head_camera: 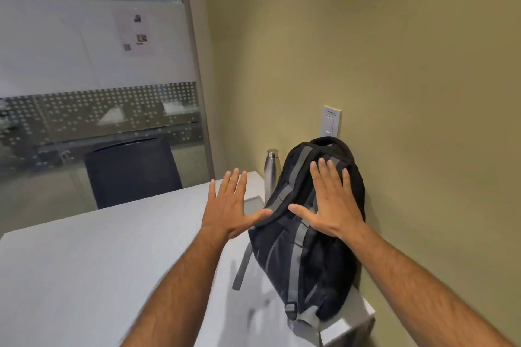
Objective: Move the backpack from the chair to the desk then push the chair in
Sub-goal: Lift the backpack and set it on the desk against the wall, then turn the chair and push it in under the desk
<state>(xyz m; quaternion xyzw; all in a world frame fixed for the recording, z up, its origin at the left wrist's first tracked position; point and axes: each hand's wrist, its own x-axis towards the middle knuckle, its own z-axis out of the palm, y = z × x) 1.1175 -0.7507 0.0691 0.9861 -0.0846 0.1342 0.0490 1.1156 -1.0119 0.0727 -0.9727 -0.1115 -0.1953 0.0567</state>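
While the black and grey backpack (307, 222) stands on the white desk (84, 267), leaning against the olive wall (394, 65) at my 2 o'clock, I see both my hands spread wide with nothing gripped. My right hand (329, 205) lies flat, palm down, on the upper face of the pack, fingers pointing toward its top handle at 12 o'clock and thumb stretched out to 9 o'clock across the grey trim. My left hand (231, 205) is open too, fingers fanned upward; it sits just beside the pack at the pack's 9 o'clock, and its thumb tip reaches the bag's left edge, though I cannot tell whether it truly touches. The pack's base is near the desk's right front corner, with a grey strap (242, 267) hanging loose on its left side. A steel water bottle (271, 172) stands upright on the desk just behind the pack, at its 11 o'clock. A wall switch plate (330, 121) shows above the handle. Across the desk, at my 11 o'clock, a dark chair back (132, 172) rises before the frosted glass partition (98, 65).
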